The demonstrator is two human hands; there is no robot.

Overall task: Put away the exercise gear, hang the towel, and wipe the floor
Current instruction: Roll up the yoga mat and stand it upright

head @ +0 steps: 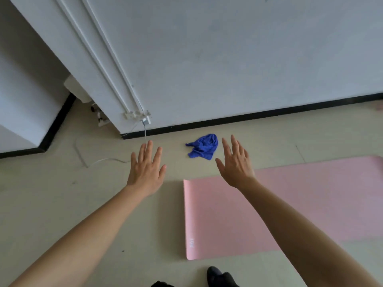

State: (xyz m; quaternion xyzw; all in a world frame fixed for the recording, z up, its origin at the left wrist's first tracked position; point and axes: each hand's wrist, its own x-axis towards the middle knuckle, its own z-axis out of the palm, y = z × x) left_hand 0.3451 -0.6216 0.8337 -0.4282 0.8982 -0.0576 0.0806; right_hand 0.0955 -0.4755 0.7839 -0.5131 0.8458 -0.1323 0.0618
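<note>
There's the crumpled blue cloth towel [204, 147], bunched in a loose heap on the pale beige floor [62, 193]. Just beside it, not touching, the pink foam exercise mat [217, 214] lies unrolled and flat, with a small white logo near its short edge.

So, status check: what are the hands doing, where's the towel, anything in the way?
Left hand and right hand open, empty. Blue towel crumpled on floor ahead, untouched. Pink yoga mat unrolled; white cable near left hand.
</note>
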